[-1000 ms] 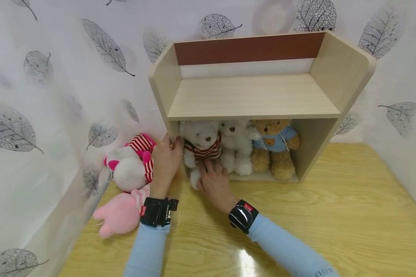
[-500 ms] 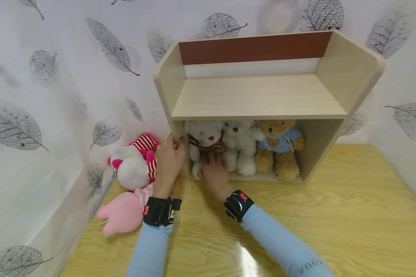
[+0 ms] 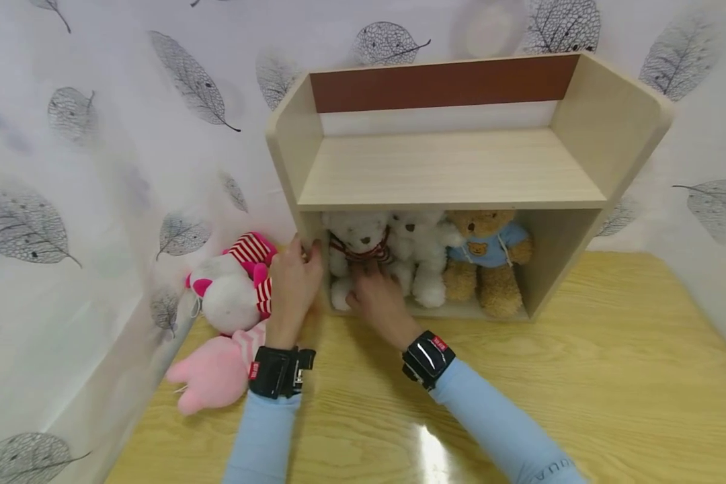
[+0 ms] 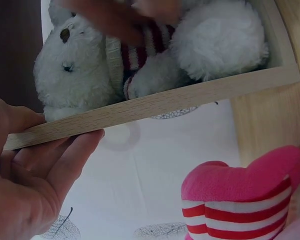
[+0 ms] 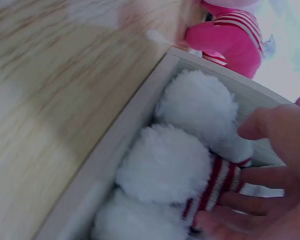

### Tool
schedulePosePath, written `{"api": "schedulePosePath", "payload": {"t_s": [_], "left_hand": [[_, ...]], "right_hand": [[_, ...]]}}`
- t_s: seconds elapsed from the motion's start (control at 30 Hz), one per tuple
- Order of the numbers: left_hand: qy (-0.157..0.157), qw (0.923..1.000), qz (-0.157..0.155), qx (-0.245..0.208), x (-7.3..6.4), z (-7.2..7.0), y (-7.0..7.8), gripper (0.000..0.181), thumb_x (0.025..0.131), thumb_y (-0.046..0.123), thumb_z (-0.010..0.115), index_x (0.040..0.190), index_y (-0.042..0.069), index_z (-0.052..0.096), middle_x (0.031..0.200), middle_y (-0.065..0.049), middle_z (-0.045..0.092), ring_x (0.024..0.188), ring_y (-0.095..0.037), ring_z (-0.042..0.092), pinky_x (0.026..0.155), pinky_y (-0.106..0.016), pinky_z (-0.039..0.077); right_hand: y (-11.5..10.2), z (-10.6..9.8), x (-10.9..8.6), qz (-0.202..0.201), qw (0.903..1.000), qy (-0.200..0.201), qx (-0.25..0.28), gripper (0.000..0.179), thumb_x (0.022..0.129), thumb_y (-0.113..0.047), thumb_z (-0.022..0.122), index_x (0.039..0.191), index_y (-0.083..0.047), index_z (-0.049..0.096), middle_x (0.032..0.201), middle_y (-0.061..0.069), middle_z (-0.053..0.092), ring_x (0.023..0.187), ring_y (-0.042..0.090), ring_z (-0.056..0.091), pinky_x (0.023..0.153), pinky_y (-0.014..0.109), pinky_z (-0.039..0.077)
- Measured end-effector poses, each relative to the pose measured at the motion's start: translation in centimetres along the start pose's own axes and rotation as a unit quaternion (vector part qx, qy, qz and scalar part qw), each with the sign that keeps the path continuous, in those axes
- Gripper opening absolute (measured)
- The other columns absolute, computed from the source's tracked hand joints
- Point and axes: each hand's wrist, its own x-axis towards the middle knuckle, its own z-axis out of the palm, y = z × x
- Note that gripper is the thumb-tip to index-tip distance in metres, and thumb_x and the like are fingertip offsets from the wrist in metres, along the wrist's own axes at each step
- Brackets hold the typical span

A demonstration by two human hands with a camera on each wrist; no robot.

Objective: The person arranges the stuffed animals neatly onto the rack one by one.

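My left hand [image 3: 296,286] grips the left side panel [image 4: 140,106] of a small wooden shelf, thumb on the inner face and fingers on the outer one. In the lower compartment, beside that panel, sits a white teddy bear [image 3: 358,230] in a red-and-white striped sweater. With fingers extended, my right hand [image 3: 380,299] presses on the bear's belly; in the right wrist view its fingertips touch the striped sweater [image 5: 217,187]. A second white teddy bear [image 3: 422,265] sits close on its right, then a brown teddy bear [image 3: 490,269] in a blue top.
Left of the shelf lie a white-and-pink plush toy [image 3: 224,302] with red-striped clothing and a pink plush toy [image 3: 214,373]. The upper shelf board [image 3: 448,168] spans over the bears' heads. A leaf-patterned cloth [image 3: 115,168] hangs behind and at the sides of the wooden table [image 3: 611,376].
My right hand has pushed the striped-sweater bear deeper into the compartment; its leg no longer sticks out past the front edge. My left hand stays on the panel.
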Motion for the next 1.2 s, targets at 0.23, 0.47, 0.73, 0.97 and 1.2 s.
{"api": "schedulePosePath", "payload": {"t_s": [0.23,0.47,0.73,0.97,1.2], "left_hand": [[0.0,1.0,-0.007,0.003,-0.1,0.2,-0.2,0.027,0.099,0.023,0.06,0.108,-0.001,0.069,0.096,-0.026,0.076,0.084,-0.044,0.073,0.064,-0.055,0.056],[-0.001,1.0,-0.008,-0.001,-0.3,0.2,-0.1,0.027,0.099,0.022,0.061,0.108,-0.001,0.069,0.097,-0.026,0.076,0.085,-0.044,0.074,0.065,-0.056,0.056],[0.004,1.0,0.003,-0.003,-0.1,0.1,-0.2,0.026,0.098,0.02,0.061,0.108,-0.003,0.069,0.094,-0.026,0.076,0.082,-0.044,0.074,0.063,-0.056,0.056],[0.01,0.9999,0.0,0.009,-0.1,0.2,-0.3,0.026,0.097,0.021,0.061,0.104,-0.002,0.07,0.092,-0.026,0.076,0.084,-0.047,0.073,0.065,-0.058,0.055],[0.01,0.9998,0.002,0.019,-0.1,0.0,-0.2,0.025,0.097,0.022,0.061,0.1,-0.002,0.069,0.09,-0.026,0.076,0.083,-0.047,0.073,0.065,-0.058,0.055]], "right_hand": [[0.3,-0.9,-0.3,-0.055,0.9963,0.064,-0.017,0.064,0.084,-0.015,0.075,0.145,-0.008,0.056,0.145,0.016,0.059,0.131,0.037,0.059,0.07,0.046,0.061],[0.2,-0.3,-0.7,-0.058,0.9957,-0.006,-0.072,0.066,0.087,-0.027,0.079,0.147,-0.013,0.055,0.151,0.017,0.054,0.135,0.044,0.055,0.077,0.048,0.062],[-0.3,0.5,0.0,-0.02,0.9958,-0.037,-0.081,0.069,0.089,-0.036,0.077,0.15,-0.017,0.052,0.154,0.018,0.049,0.138,0.051,0.049,0.092,0.057,0.057],[-0.3,1.7,1.0,-0.011,0.9931,-0.012,-0.116,0.068,0.09,-0.042,0.075,0.149,-0.015,0.053,0.15,0.017,0.054,0.136,0.048,0.052,0.091,0.054,0.057],[0.2,1.4,1.8,-0.011,0.9965,-0.045,-0.07,0.073,0.088,-0.039,0.077,0.151,-0.013,0.05,0.153,0.017,0.051,0.14,0.047,0.048,0.091,0.055,0.058]]}}
